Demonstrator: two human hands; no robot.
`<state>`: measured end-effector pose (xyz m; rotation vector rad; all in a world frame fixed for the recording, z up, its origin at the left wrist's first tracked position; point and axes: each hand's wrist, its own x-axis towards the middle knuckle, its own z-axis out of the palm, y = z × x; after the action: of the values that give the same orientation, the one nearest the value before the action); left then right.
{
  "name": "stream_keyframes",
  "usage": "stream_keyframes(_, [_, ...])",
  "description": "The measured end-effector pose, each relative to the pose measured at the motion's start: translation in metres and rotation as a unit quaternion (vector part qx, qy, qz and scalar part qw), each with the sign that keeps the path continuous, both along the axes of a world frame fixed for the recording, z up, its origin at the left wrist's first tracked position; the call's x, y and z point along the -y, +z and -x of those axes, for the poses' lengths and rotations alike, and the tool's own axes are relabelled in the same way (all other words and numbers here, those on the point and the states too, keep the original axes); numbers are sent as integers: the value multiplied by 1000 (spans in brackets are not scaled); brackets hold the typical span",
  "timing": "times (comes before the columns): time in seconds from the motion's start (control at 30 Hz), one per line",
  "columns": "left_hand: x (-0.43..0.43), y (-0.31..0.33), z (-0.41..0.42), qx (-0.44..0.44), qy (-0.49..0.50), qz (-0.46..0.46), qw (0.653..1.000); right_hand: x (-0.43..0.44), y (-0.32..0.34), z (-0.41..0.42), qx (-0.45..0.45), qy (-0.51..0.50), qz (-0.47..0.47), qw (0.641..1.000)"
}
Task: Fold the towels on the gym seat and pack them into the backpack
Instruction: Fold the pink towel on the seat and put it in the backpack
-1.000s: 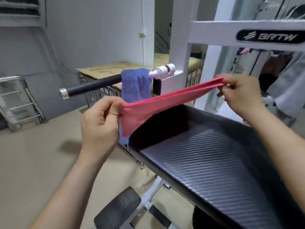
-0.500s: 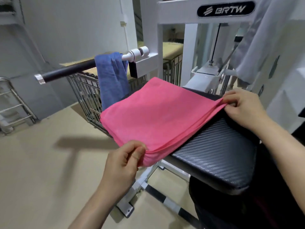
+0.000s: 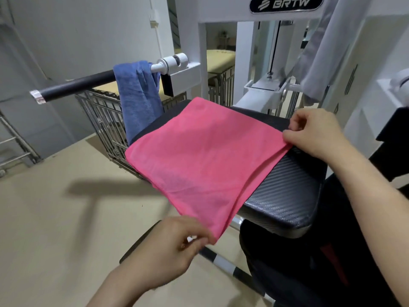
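Hands stretch a pink towel (image 3: pixel 199 158) over the seat (image 3: pixel 287 196): left hand (image 3: pixel 168 249) pinches the corner hanging past the seat's near-left edge, right hand (image 3: pixel 316 131) pinches the corner at the right edge. Blue towel (image 3: pixel 139 96) hangs from the bar (image 3: pixel 75 86).

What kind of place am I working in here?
Most likely a gym: a white BRTW-badged weight machine, its black padded seat under the pink towel, and a grip handle with a blue towel draped over it.
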<state>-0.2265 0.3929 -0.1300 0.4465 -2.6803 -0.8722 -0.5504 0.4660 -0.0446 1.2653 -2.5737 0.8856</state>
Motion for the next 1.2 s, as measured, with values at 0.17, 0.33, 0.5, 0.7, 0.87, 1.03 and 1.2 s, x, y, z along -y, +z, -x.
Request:
stream_keyframes(0.17, [39,7,-3,-115,203,-70,970,15,10,-44,-65,121,8,991])
stream_keyframes(0.33, [130,18,7,-278,429,-269,816,28,-1,-104,-41,327,-90,940])
stream_keyframes(0.5, [157,16,8,-268,419,-372,783,27,-15,-112,-47,325,-153,932])
stream_keyframes(0.7, [168,15,3,-251,376,-441,775,21,-32,-118,-164,301,-251,905])
stream_keyframes(0.87, [172,18,-7,-367,375,-476,706,21,-32,-117,-178,313,-293,886])
stream_keyframes(1.03, [172,17,-13,-296,373,-453,753,32,-1,-127,-116,322,-338,877])
stream_keyframes(1.2, [171,12,-14,-243,354,-451,782,119,20,-159,-91,391,-153,903])
